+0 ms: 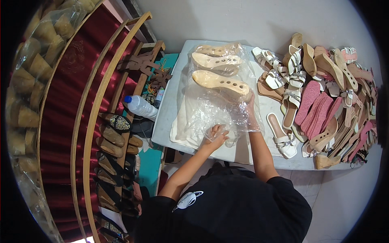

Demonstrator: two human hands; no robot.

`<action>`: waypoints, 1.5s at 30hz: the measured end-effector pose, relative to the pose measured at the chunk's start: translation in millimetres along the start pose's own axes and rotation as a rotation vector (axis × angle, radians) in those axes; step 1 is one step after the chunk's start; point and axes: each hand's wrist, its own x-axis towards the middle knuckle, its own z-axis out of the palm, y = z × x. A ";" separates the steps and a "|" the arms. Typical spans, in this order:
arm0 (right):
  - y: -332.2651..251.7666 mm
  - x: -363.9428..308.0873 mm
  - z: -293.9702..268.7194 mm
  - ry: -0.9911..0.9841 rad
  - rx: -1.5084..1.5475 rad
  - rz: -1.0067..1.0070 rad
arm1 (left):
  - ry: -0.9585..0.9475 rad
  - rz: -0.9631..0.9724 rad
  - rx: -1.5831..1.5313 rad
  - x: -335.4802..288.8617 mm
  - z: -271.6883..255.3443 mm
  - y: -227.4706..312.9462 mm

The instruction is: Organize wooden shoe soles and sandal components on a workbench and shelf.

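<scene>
A large clear plastic bag (208, 113) lies across the table in front of me, its mouth toward my body. Wooden wedge soles with rows of round holes are inside it: one sole (219, 83) nearest me, another (214, 60) behind, and more at the far end. My right hand (252, 113) reaches into the bag and is closed round the heel end of the nearest sole; plastic partly covers its fingers. Lower down, my left hand (218, 137) has its fingers curled on the bag's near edge, gripping the film.
White sandals (283, 139), pink insoles (318, 115) and wooden soles (330, 69) heap up on the table's right side. Left of the table stand a water bottle (139, 107) and a wooden rack (95, 101) with shoes. A bag of wooden heels (28, 77) is at the far left.
</scene>
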 end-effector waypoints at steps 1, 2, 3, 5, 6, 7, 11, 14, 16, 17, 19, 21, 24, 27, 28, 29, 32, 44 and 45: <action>-0.5 1.6 0.4 -0.010 -0.018 0.023 | 0.029 0.023 -0.051 0.8 4.7 -4.7; -0.3 2.9 1.8 -0.010 -0.017 0.022 | 0.029 0.023 -0.049 1.8 9.4 -9.1; 1.7 5.2 -1.7 -0.012 -0.031 -0.020 | 0.039 0.006 -0.147 7.2 9.0 -9.4; 5.9 9.9 -7.6 -0.010 -0.048 -0.066 | 0.047 -0.007 -0.245 15.6 7.6 -10.7; 7.4 11.6 -5.2 -0.027 -0.031 -0.078 | 0.097 0.056 -0.240 17.1 9.5 -16.1; 8.7 13.3 -2.8 -0.045 -0.014 -0.090 | 0.148 0.119 -0.234 17.4 11.6 -20.3; 11.3 19.3 -2.6 -0.013 0.120 0.041 | 0.028 0.093 -0.363 20.9 -1.3 -9.1; 17.0 27.5 -10.0 -0.014 0.079 0.120 | 0.003 0.076 -0.380 23.2 -31.4 6.2; 30.0 38.6 -22.0 -0.028 -0.050 -0.015 | -0.173 0.100 -0.427 33.5 -49.8 5.4; 33.8 42.3 -27.2 -0.026 -0.050 -0.018 | -0.172 0.104 -0.426 40.1 -52.0 4.1; 36.5 47.6 -27.0 -0.094 -0.181 -0.189 | -0.178 -0.148 -0.530 52.3 -51.3 -4.4; 36.2 50.3 -25.5 -0.078 -0.133 -0.149 | 0.058 -0.251 -0.668 64.5 -49.1 -14.0; 28.2 48.9 -17.7 -0.085 -0.084 -0.094 | 0.466 -0.253 -0.551 88.7 -43.8 -39.2; 12.2 46.7 -7.9 -0.069 -0.091 -0.027 | 0.438 -0.202 -0.305 102.4 -49.2 -56.4; 8.0 47.6 -6.1 -0.031 -0.100 0.031 | 0.333 -0.285 -0.094 103.9 -48.4 -55.7; 5.0 50.0 -2.4 -0.031 -0.100 0.030 | 0.226 -0.366 0.118 105.8 -48.1 -56.0; 1.8 58.3 -4.2 -0.018 0.016 0.000 | -0.061 -0.531 0.015 114.7 -51.4 -49.7; 2.6 59.4 1.6 0.065 -0.028 0.217 | -0.070 -0.640 -0.195 112.9 -60.8 -57.2; 13.5 64.5 -12.2 0.046 -0.064 0.165 | 0.144 -0.571 -0.326 118.8 -63.1 -56.9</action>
